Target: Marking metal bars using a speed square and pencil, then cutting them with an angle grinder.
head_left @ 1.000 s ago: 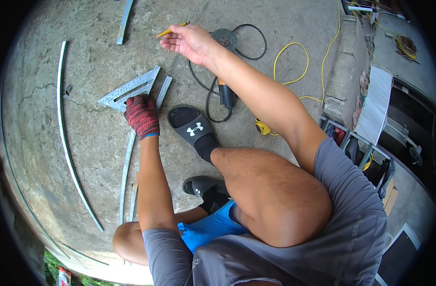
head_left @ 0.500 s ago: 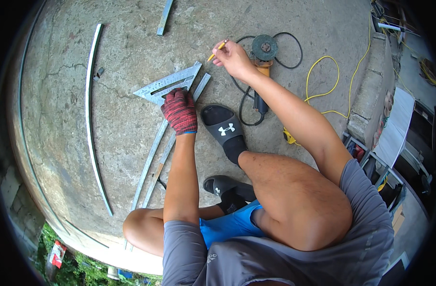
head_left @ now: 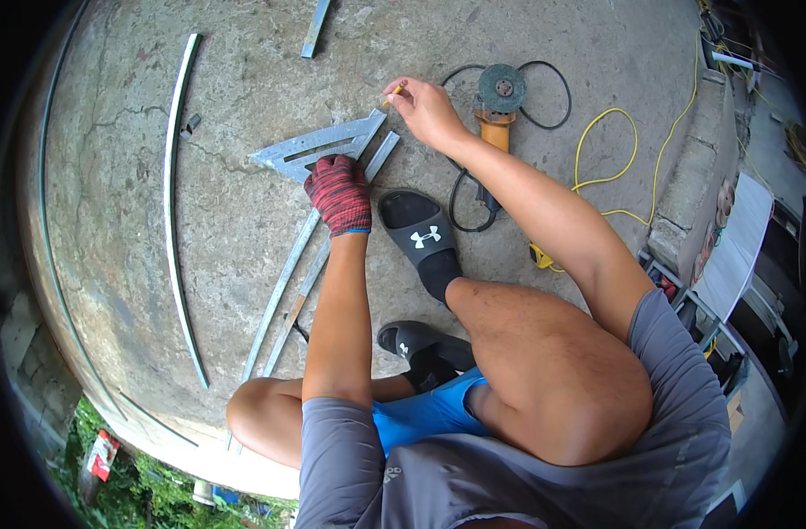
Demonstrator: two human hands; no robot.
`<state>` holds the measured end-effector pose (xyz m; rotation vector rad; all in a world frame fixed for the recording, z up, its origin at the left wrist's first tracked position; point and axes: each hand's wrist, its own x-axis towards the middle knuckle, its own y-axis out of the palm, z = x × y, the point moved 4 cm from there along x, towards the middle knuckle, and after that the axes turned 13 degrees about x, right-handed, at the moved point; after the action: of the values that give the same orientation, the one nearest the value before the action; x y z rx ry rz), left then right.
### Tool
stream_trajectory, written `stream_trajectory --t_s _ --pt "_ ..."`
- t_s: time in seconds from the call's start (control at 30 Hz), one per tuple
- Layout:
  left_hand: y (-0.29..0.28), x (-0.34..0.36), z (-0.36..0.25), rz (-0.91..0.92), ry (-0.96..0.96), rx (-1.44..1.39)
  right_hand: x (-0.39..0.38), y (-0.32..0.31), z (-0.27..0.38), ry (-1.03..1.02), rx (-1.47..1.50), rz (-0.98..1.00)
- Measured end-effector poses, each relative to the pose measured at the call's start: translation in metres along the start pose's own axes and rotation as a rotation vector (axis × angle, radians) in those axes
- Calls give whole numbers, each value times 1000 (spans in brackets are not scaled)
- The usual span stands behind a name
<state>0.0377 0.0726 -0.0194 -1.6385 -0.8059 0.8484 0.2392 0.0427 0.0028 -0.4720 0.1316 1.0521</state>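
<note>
Rough grey concrete floor (head_left: 244,256) spreads leftward from the left hand (head_left: 339,196), which wears a red-and-black knitted glove, as far as a long, thin, bowed silver metal strip (head_left: 170,176). Room is tighter on the other side: a black open-toed slide sandal (head_left: 403,212) stands just right of the gloved fingers, and an orange-and-black angle grinder (head_left: 495,132) lies right of the bare right hand (head_left: 431,115).

The gloved fingers are curled closed over the lower edge of a flat, slotted, silver triangular square (head_left: 310,141), which lies directly ahead of them. Two narrow silver metal strips (head_left: 284,273) run back from beneath that hand (whether its hidden fingertips clasp one too, I cannot tell). The right fingers pinch a slim yellow pencil (head_left: 398,89) between thumb and forefinger, its point angled down and leftward, just beside the square's top corner; contact is too small to judge.

The left forearm reaches nearly straight ahead, knuckles uppermost. The right arm slants in from the lower right, passing above the grinder's black handle, wrist slightly bent.
</note>
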Motion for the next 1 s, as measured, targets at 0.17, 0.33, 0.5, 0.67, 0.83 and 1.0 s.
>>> stream_trajectory --t_s 0.17,0.33,0.5,0.67,0.83,1.0 --pt "-4 2 -7 18 21 -8 4 -1 -2 -285 -271 34" --pt "-1 2 -4 14 -5 -22 22 -2 -8 -213 -357 191" --pt "3 -1 0 5 -12 -61 19 12 -18 -97 -316 310" --pt "4 -2 1 -31 -24 -95 18 8 -22 -22 -258 303" --pt "4 -2 0 -60 -27 -122 15 5 -20 -4 -161 274" --pt "6 -2 2 -95 -8 -142 14 5 -20 -4 -167 252"
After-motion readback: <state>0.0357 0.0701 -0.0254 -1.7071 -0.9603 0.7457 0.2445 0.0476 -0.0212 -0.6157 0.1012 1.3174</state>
